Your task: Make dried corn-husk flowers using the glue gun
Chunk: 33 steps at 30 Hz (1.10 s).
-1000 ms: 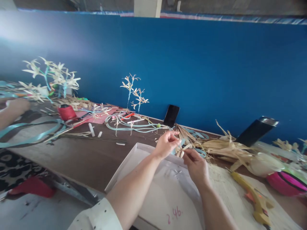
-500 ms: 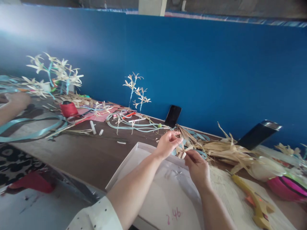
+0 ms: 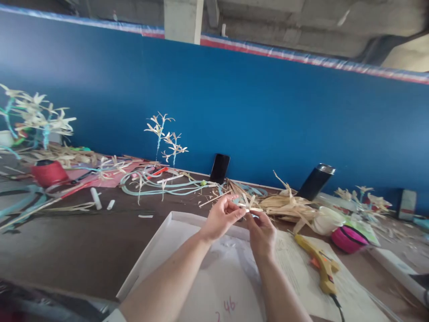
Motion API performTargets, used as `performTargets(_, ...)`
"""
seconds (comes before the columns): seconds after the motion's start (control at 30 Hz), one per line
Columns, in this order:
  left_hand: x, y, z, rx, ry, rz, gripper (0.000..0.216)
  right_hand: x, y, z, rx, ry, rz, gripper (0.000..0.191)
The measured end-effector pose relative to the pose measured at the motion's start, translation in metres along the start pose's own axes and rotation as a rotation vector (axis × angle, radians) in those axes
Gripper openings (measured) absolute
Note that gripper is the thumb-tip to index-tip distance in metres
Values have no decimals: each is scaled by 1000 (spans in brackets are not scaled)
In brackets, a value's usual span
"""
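A small pale flower (image 3: 247, 205) with narrow petals, like dried husk, is held between my two hands. My left hand (image 3: 221, 217) pinches it from the left, thumb and index finger at its centre. From the right, my right hand (image 3: 262, 232) grips its lower edge with thumb and fingertips. Both hands are above the far edge of a white shallow box lid (image 3: 187, 264) with red handwriting inside. Just behind the flower lies a bundle of dried husks (image 3: 284, 205). The parts of the flower under my fingertips are hidden.
A yellow glue gun (image 3: 320, 264) rests on a printed sheet at right, near a pink round case (image 3: 349, 239). A phone (image 3: 220, 168) and a dark flask (image 3: 315, 182) lean by the blue wall. Finished flower stems (image 3: 167, 138), blue cord and red tape (image 3: 49, 173) are at left.
The view has turned right and tilted up. My hands have come closer together on the flower, whose petals now spread upward. The other person's hand at far left has left the view.
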<state>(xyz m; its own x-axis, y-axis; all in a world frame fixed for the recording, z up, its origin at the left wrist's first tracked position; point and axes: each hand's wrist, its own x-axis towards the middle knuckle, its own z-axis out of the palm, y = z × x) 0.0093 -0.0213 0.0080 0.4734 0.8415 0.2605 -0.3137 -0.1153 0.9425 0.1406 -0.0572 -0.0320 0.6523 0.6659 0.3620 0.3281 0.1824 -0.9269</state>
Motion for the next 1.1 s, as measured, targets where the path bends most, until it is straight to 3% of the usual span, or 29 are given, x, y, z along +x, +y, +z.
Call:
performTargets(0.2, 2, -6, 1, 15, 13, 44, 48, 0, 1, 2, 93, -39, 4, 32)
performTargets(0.4, 4, -9, -2, 48, 47, 68, 42, -4, -7, 3, 185, -113, 125, 41)
performTargets(0.6, 4, -7, -2, 5, 62, 39, 40, -4, -9, 5, 285, -151, 95, 34)
performTargets(0.83, 5, -9, -4, 111, 126, 60, 38, -5, -10, 4, 237, -206, 65, 30)
performTargets(1.1, 6, -9, -5, 91, 185, 51, 34, -6, -10, 5, 293, -261, 117, 29)
